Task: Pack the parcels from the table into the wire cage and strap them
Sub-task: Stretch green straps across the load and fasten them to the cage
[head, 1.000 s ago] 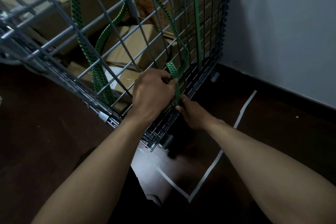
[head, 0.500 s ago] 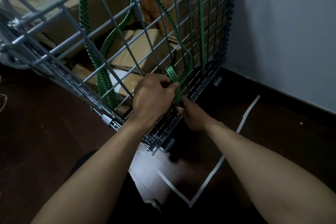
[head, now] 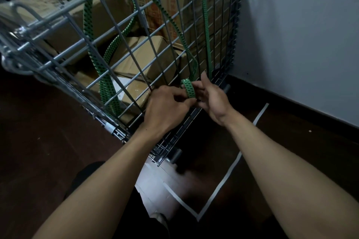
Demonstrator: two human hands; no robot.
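Low against the near side of the wire cage [head: 114, 131], both hands meet. The wall [head: 301, 44] stands close on the right, and open floor [head: 48, 132] lies on the near side. Boxes [head: 147, 54] sit inside the cage, with the green strap [head: 188, 89] looping over them. The right hand [head: 211, 99] has risen from under the strap to beside its curled end. The left hand [head: 167, 108] has a narrow grip pinching that end. The right hand's grip is wide, thumb lifted, fingers touching the curl.

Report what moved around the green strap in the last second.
The right hand rose from below the left hand to beside the strap end, which now curls over between them; whether that hand grips it is unclear. The left hand still pinches the strap; wire cage and parcels unchanged.
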